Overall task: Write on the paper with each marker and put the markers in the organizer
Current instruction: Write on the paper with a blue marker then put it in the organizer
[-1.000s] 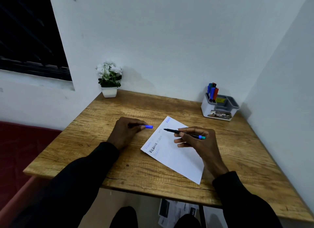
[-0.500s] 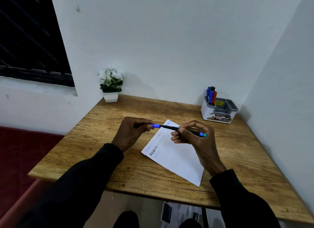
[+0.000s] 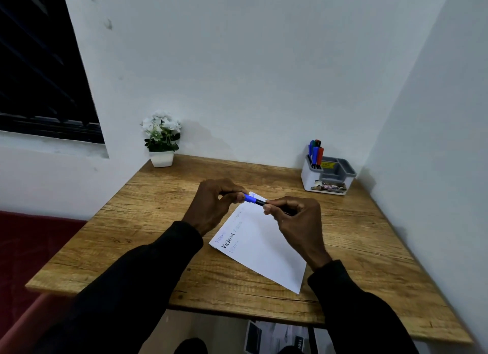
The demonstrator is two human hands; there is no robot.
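Observation:
A white paper (image 3: 266,245) with several written lines lies on the wooden desk (image 3: 356,242). Above its far corner I hold a black marker (image 3: 260,202) with a blue cap (image 3: 249,198). My right hand (image 3: 295,219) grips the marker's barrel. My left hand (image 3: 216,203) pinches the blue cap, which sits on the marker's tip end. The white and grey organizer (image 3: 327,175) stands at the desk's back right, with several markers (image 3: 315,153) upright in its left compartment.
A small white pot of white flowers (image 3: 161,139) stands at the desk's back left corner. White walls close the desk at the back and right. A dark window (image 3: 39,76) is on the left. Papers lie on the floor under the desk.
My left hand brought the blue cap rightward from apart to onto the marker's tip. Both hands rose slightly and came together over the paper's far corner.

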